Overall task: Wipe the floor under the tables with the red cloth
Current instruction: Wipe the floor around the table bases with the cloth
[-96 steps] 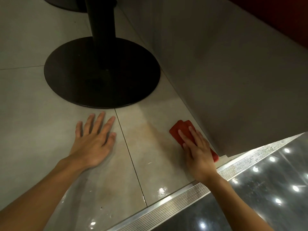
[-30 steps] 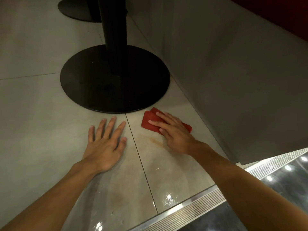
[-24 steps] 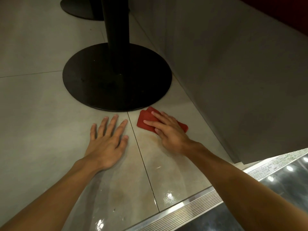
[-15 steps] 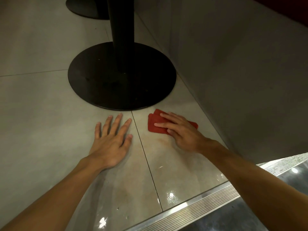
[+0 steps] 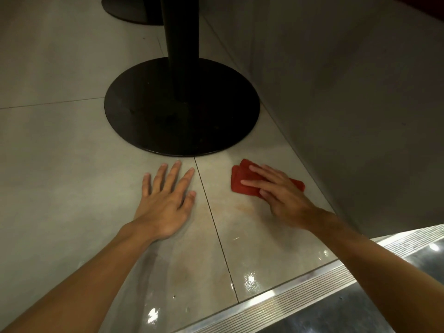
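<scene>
- On the pale tiled floor, at the six o'clock edge of a round black desk base, I see both hands down low, set apart from each other.
- The left hand lies palm down on bare tile. Its fingers are straight and spread and hold nothing, and the fingertips come near the base's rim without touching it.
- The right hand sits at three o'clock from the left one. Its fingers are straight and press flat on the red cloth rather than curling round it.
- The red cloth lies folded flat on the floor under those fingers. Its free end sticks out toward nine o'clock past the fingertips, and a corner shows at three o'clock beyond the hand.
- From the base, the cloth is at about five o'clock, near it but apart from it. It lies between the base and the grey wall panel.
- A grout line runs between the two hands, from the base's six o'clock edge down toward the bottom of the view.
- A faint orange-brown mark shows on the tile at seven o'clock of the right hand, just below the cloth.
- A black column rises from the base toward twelve o'clock. A second black base is partly cut off at eleven o'clock.
- A ribbed metal strip crosses the lower right corner, and the tile next to it is wet and glinting. Beyond the strip lies darker glossy flooring.
</scene>
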